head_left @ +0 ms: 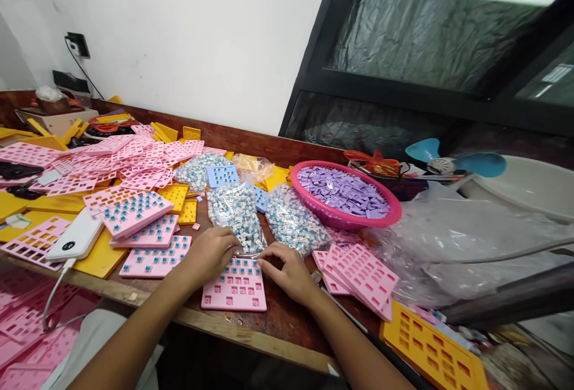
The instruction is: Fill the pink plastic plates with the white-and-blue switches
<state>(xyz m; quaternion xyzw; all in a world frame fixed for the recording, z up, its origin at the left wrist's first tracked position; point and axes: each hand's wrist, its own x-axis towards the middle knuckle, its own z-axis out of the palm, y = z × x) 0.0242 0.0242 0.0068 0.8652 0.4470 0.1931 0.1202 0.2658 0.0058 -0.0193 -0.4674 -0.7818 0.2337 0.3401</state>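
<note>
A pink plate [233, 291] with square holes lies at the table's front edge. Small blue key switches [244, 267] fill its upper rows, while the lower holes have none. My left hand [214, 255] rests over the plate's upper left corner, its fingers curled together; what they hold, if anything, is hidden. At the upper right corner, my right hand [289, 270] has thumb and index finger close together by the end switch. Whether something sits between those fingertips is too small to tell. Just beyond the plate lies a clear bag of switches [237, 213].
Another switch bag [296, 219] stands near a pink basket [394, 213] of purple pieces. Left are stacked pink plates with switches [155, 261], a white power bank [76, 237] and piled pink plates [121, 160]. Pink plates [365, 273] and a yellow plate [430, 348] lie right.
</note>
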